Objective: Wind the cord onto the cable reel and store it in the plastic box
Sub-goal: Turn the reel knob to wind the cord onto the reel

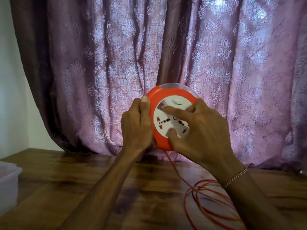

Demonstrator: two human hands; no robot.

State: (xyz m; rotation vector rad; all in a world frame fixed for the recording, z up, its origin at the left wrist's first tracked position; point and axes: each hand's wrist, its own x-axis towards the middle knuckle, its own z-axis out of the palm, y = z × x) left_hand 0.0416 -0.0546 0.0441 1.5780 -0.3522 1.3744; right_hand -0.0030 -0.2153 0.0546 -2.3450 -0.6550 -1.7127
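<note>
Clear plastic box (8, 183) sat at the far left edge of the table (66, 188), well apart from the action, probably just parked there until the winding was finished. Left hand (136, 125) gripped the orange rim of the cable reel (163, 95) to keep it upright and steady in mid-air, while the right hand (197, 130) had its fingertips on the white socket face, looked like it was for cranking it round. Orange cord (214, 205) dropped from the reel's bottom into loose loops on the table at right, so plenty was left to wind.

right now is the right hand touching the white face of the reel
Touching. The head view shows the right hand with its forefinger and thumb pressed flat on the white socket face of the cable reel.
</note>
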